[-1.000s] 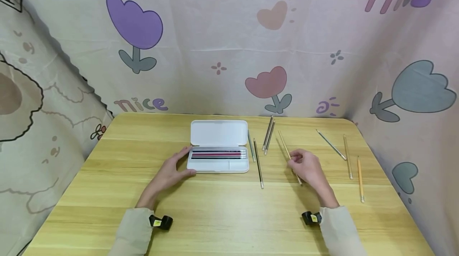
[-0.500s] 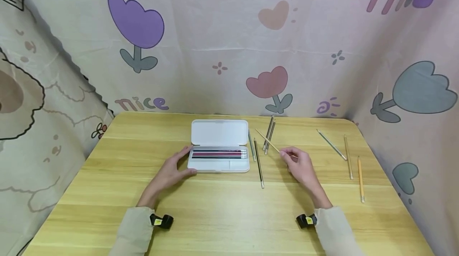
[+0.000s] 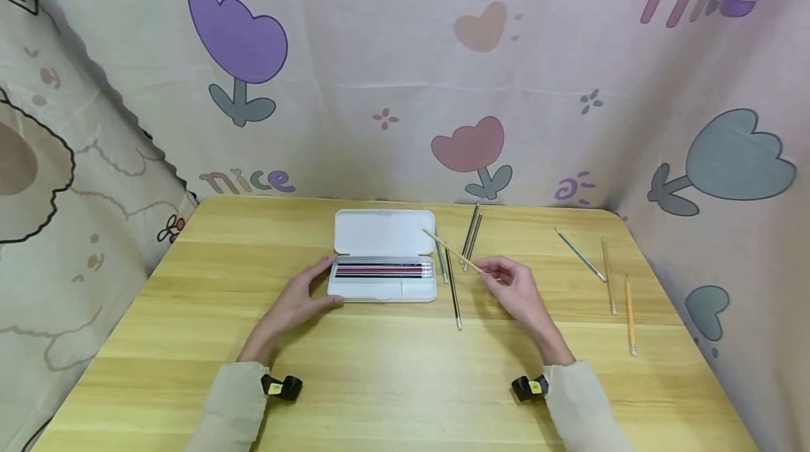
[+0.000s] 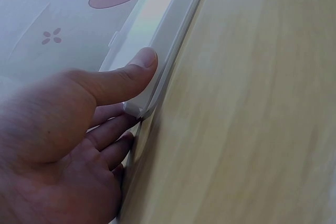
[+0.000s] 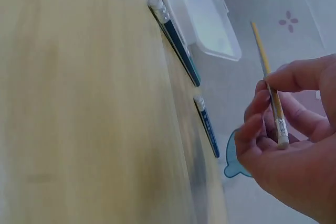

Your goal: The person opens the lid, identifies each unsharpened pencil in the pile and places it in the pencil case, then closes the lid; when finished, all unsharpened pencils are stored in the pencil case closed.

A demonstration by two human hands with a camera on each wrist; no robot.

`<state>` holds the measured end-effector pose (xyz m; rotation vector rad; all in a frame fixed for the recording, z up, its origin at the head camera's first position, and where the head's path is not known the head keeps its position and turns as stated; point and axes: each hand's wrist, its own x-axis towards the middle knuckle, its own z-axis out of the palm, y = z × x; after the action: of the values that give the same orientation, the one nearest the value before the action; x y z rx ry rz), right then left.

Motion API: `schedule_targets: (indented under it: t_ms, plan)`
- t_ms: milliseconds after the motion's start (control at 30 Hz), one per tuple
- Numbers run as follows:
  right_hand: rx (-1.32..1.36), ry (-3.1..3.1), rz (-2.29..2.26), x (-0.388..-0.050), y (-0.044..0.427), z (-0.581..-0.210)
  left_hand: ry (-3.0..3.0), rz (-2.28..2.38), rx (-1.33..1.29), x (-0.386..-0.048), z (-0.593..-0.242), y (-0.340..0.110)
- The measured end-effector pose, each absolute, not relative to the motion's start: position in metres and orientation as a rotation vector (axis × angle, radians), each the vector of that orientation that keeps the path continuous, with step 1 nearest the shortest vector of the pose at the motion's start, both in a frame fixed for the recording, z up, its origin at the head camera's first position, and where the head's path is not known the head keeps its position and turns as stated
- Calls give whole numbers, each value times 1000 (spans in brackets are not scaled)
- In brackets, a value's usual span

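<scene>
A white pencil case (image 3: 370,290) lies with its lid (image 3: 380,230) folded back; several dark and red pencils (image 3: 380,270) lie in its rear compartment. My left hand (image 3: 296,306) holds the case's left end, thumb at the front corner and fingers at the rear. In the left wrist view the thumb presses the case's rim (image 4: 169,59). Between thumb and fingers, my right hand (image 3: 514,292) pinches a yellow pencil (image 3: 452,249) near its eraser end. The pencil is raised, its far tip in front of the lid's right edge in the head view.
Right of the case lie a teal pencil (image 3: 441,261), a black pencil (image 3: 453,294) and several dark pencils (image 3: 472,237). Farther right are another teal pencil (image 3: 579,254), a natural-wood pencil (image 3: 609,276) and an orange-yellow pencil (image 3: 630,318). A printed curtain (image 3: 354,51) hangs behind the table.
My right hand has lifted the yellow pencil from the table and carried it left, turning its tip toward the case. The left hand stays on the case.
</scene>
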<state>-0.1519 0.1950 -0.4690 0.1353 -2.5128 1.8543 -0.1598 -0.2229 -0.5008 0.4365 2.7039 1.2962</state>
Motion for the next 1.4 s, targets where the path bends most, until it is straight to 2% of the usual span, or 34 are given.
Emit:
schedule_targets:
  t_ms: [200,300,633,1200,1400]
  plan:
    - [217,-2502,1726,-151,179,-464,2710,1289,426,-160,-501,-225]
    - [245,-2483,1701,-158,172,-475,2726,1273,428,-160,-501,-227]
    - [409,-2491,1682,-174,137,-474,2738,1279,458,-159,-502,-226]
    - [490,-2560,1418,-192,96,-475,2731,1304,460,-157,-502,-223]
    - [438,-2630,1337,-197,88,-478,2726,1307,458,-157,-502,-223]
